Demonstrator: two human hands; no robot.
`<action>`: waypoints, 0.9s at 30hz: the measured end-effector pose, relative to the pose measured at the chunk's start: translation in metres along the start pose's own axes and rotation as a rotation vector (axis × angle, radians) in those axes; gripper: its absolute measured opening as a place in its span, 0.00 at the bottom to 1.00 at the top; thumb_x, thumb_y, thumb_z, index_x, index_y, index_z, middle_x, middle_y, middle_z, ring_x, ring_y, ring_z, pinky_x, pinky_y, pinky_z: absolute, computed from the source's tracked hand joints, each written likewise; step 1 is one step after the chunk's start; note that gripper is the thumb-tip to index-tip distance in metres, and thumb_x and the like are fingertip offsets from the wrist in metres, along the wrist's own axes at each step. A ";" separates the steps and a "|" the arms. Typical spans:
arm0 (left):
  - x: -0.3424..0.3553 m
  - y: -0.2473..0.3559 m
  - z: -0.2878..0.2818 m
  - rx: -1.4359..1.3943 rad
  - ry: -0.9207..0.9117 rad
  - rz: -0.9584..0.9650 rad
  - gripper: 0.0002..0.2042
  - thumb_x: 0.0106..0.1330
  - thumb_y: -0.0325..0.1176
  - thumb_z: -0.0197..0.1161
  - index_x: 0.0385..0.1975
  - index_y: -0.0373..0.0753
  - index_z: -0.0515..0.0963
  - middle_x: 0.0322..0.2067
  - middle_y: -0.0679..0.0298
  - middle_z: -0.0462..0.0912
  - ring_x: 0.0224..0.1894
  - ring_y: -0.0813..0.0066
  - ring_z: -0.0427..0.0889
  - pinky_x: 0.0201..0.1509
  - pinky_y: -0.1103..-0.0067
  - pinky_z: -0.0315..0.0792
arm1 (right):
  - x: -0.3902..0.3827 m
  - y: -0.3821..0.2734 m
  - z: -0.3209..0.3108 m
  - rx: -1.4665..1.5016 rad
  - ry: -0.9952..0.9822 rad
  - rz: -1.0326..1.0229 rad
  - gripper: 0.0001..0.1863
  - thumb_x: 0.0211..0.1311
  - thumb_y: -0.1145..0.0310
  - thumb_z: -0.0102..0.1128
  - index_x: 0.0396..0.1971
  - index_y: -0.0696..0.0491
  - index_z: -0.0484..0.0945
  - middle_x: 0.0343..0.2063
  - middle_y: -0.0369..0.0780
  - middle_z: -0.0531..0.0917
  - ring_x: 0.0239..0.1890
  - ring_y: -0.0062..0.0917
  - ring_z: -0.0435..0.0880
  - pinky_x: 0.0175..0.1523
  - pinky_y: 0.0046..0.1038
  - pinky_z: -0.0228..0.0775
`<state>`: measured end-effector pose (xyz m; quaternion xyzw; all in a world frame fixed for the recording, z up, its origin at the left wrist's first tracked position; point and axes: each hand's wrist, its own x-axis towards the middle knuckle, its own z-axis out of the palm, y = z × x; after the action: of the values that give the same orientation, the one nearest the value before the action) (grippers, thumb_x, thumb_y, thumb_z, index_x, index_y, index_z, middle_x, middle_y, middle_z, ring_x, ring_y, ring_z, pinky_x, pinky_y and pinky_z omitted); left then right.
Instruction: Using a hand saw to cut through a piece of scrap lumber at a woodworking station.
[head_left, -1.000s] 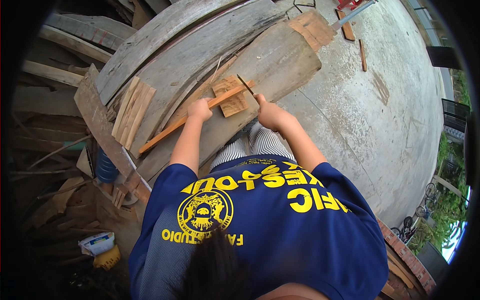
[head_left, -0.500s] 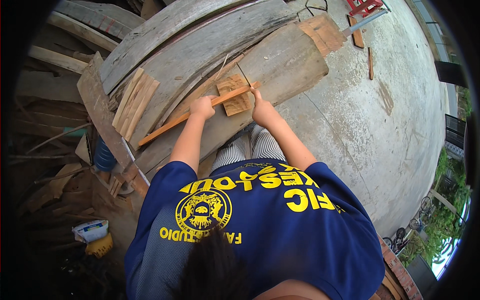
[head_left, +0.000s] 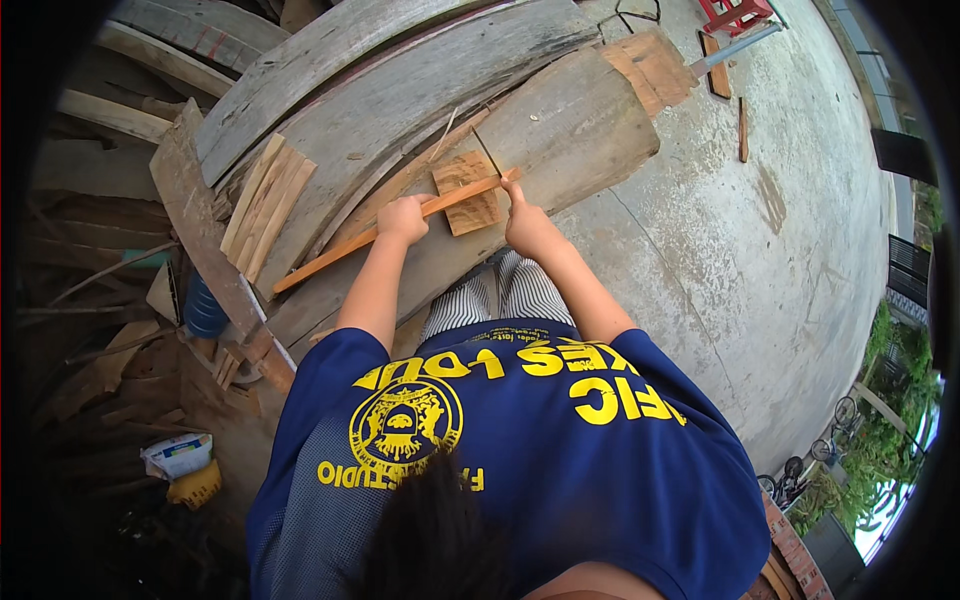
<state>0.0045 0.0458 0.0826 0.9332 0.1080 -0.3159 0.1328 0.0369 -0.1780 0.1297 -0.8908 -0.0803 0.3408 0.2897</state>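
Observation:
A long, narrow reddish-brown wooden strip (head_left: 350, 245) lies at a slant across a small wooden block (head_left: 464, 176) on wide grey planks. My left hand (head_left: 403, 218) is closed around the strip just left of the block. At the strip's right end, my right hand (head_left: 527, 226) is closed on a saw (head_left: 486, 150), its index finger pointing along it. The saw's thin dark blade is seen edge-on and crosses the strip near that end, reaching away from me. The fist hides the saw's handle.
Long weathered boards (head_left: 390, 90) lie beyond my hands. Short cut pieces (head_left: 268, 205) are stacked at left, near a blue container (head_left: 207, 308) and scrap wood. A metal pipe (head_left: 735, 52) and a red stool (head_left: 738, 14) are at far right, above the concrete floor (head_left: 720, 260).
The view has shifted very slightly. My hands, the strip and the saw keep nearly the same places, with no clear movement between them.

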 end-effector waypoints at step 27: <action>-0.002 -0.006 -0.006 -0.024 -0.005 0.006 0.26 0.51 0.29 0.57 0.51 0.63 0.75 0.41 0.62 0.82 0.43 0.65 0.81 0.45 0.70 0.75 | -0.049 -0.013 0.003 0.029 -0.076 0.047 0.28 0.63 0.74 0.38 0.64 0.51 0.47 0.30 0.63 0.77 0.37 0.57 0.77 0.45 0.50 0.66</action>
<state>0.0047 0.0526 0.0869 0.9310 0.1087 -0.3167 0.1452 -0.0012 -0.1830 0.1629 -0.8746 -0.0653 0.3824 0.2910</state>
